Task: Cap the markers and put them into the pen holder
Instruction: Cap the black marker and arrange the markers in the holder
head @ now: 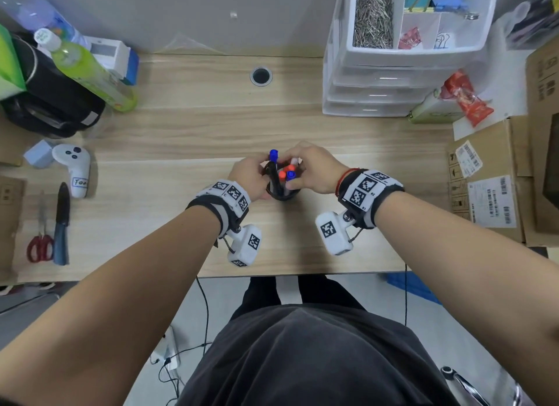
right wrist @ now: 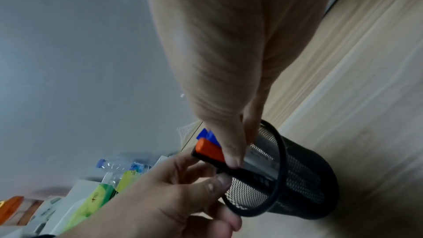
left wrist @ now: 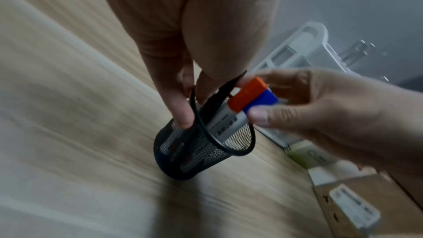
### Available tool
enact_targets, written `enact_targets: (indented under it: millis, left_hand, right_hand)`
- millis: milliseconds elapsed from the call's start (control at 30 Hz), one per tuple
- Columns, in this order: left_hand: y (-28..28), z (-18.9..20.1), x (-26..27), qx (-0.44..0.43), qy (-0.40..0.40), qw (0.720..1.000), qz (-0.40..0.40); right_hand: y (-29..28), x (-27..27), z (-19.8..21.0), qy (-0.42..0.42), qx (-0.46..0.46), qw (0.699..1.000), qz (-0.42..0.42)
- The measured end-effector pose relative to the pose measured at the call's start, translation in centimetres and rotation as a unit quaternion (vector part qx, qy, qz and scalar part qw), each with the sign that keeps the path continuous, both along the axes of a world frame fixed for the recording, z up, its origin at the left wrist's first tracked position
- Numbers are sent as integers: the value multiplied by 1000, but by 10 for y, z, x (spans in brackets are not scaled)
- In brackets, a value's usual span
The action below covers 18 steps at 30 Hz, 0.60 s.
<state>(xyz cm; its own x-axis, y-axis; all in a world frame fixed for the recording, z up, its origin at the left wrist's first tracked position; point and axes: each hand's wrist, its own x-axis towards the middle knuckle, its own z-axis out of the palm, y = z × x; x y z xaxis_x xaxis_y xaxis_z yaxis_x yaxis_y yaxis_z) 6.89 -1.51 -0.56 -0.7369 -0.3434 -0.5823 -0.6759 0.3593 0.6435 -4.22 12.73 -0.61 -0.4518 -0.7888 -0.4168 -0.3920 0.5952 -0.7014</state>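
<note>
A black mesh pen holder [head: 282,193] [left wrist: 201,149] [right wrist: 304,178] stands mid-desk between my hands. Several capped markers stand in it: orange caps [head: 282,174] [left wrist: 248,94] [right wrist: 209,148] and a blue cap [head: 291,175] [left wrist: 263,101] on grey bodies. A black marker with a blue cap [head: 273,156] [right wrist: 242,173] leans out at the left rim. My left hand [head: 266,167] [right wrist: 206,171] holds this black marker by the rim, fingers curled around it. My right hand [head: 295,172] [left wrist: 255,97] pinches the orange and blue caps between thumb and fingers.
A white drawer unit [head: 378,81] stands at the back right, with cardboard boxes [head: 490,193] along the right edge. On the left are a white controller [head: 74,169], a dark knife [head: 62,224], red scissors [head: 40,245], a green bottle [head: 87,69] and a black bag [head: 51,103].
</note>
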Motion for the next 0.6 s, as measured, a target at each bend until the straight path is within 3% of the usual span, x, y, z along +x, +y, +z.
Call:
enact_targets:
  millis: [133, 367, 600]
  left_hand:
    - [1, 3, -5, -95, 29, 990, -99]
    - [-5, -1, -10, -123, 37, 987, -97]
    - [-15, 8, -23, -186, 36, 976, -105]
  right_hand:
    - [-6, -1, -3, -15, -31, 993, -116]
    - [-9, -4, -2, -24, -17, 998, -57]
    - [-12, -14, 1, 21, -40, 995, -91]
